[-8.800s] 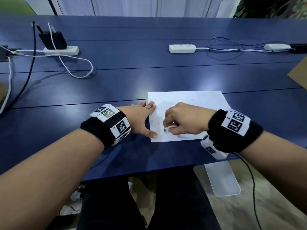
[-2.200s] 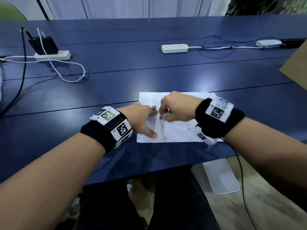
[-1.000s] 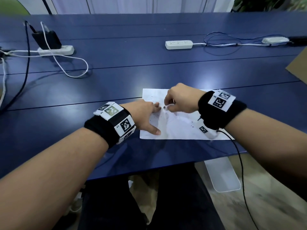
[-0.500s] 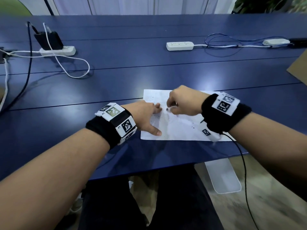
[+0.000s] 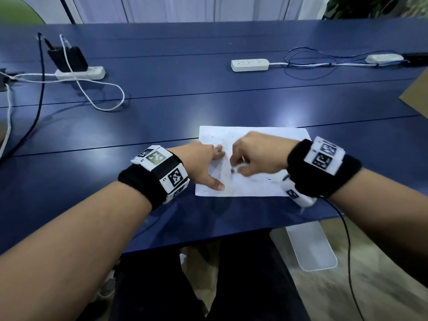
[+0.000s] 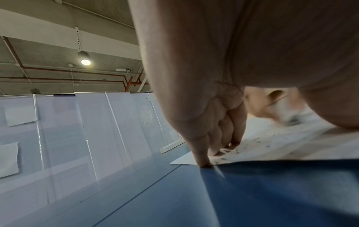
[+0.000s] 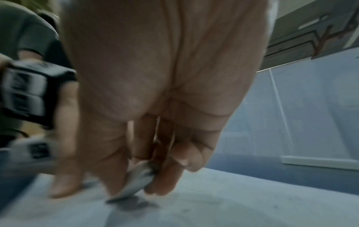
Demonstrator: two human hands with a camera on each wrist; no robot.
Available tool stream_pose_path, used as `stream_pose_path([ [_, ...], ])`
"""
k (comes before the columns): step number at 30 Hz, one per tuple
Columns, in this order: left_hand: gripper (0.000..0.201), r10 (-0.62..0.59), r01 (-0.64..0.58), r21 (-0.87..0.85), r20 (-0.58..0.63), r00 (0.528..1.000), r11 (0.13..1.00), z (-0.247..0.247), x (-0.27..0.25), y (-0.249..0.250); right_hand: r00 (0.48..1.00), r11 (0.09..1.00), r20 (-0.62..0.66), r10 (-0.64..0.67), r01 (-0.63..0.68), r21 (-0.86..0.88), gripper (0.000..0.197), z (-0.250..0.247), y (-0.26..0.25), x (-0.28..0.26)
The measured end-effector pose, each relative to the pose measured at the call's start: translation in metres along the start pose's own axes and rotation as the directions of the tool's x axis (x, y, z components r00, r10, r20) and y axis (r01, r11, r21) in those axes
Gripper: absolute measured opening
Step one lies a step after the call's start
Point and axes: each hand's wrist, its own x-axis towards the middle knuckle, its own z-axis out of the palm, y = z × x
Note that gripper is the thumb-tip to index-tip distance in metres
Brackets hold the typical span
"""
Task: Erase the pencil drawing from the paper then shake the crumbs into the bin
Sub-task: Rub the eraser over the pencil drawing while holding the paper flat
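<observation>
Lying at the far left of the blue table [image 5: 162, 93], a white power strip [image 5: 81, 73] is carrying a black adapter [image 5: 68, 57], with white and black cables looping away from it. Further right a second power strip [image 5: 250, 65] is sitting beside a tangle of thin cable, and a brown cardboard corner [image 5: 416, 96] is poking in at the right edge. None of these is lying near the paper [image 5: 254, 184], which is resting flat near the table's front edge, speckled with dark crumbs [image 6: 256, 139].

The left hand [image 5: 201, 163] is pressing on the sheet's left edge, fingers straight and thumb spread out onto the paper. To its right, the right hand [image 5: 257, 154] is hovering low over the middle of the sheet, blurred, its thumb and fingertips [image 7: 159, 182] pinching a small white eraser [image 7: 136, 181] whose tip is touching the paper.

Below the table's edge on the right, a clear bin [image 5: 310, 246] is standing on the floor; its contents cannot be made out.
</observation>
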Motion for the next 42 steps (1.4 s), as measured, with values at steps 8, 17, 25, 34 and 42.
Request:
stream_pose_path([
  [8, 0.099, 0.007, -0.007, -0.003, -0.012, 1.0, 1.0, 0.001, 0.0, -0.001, 0.984, 0.987, -0.074, 0.159, -0.157, 0.038, 0.019, -0.008, 0.012, 0.019],
  [17, 0.097, 0.008, -0.008, -0.006, 0.004, 1.0, 1.0, 0.002, 0.001, -0.002, 0.999, 0.999, 0.049, 0.002, -0.004, 0.049, 0.024, 0.002, -0.005, -0.002],
  [25, 0.098, 0.003, -0.003, -0.006, -0.006, 1.0, 1.0, 0.001, 0.0, -0.001, 0.994, 0.995, -0.038, 0.102, -0.101, 0.017, 0.021, -0.004, 0.005, 0.013],
  [34, 0.099, 0.006, -0.006, -0.012, -0.013, 1.0, 1.0, 0.002, -0.001, -0.002, 0.981, 0.984, -0.086, 0.175, -0.171, 0.052, 0.018, -0.008, 0.012, 0.022],
  [42, 0.098, 0.007, -0.007, -0.007, 0.015, 1.0, 1.0, 0.001, 0.0, -0.001, 0.999, 1.0, 0.038, -0.008, 0.007, 0.022, 0.022, 0.003, -0.002, -0.008],
])
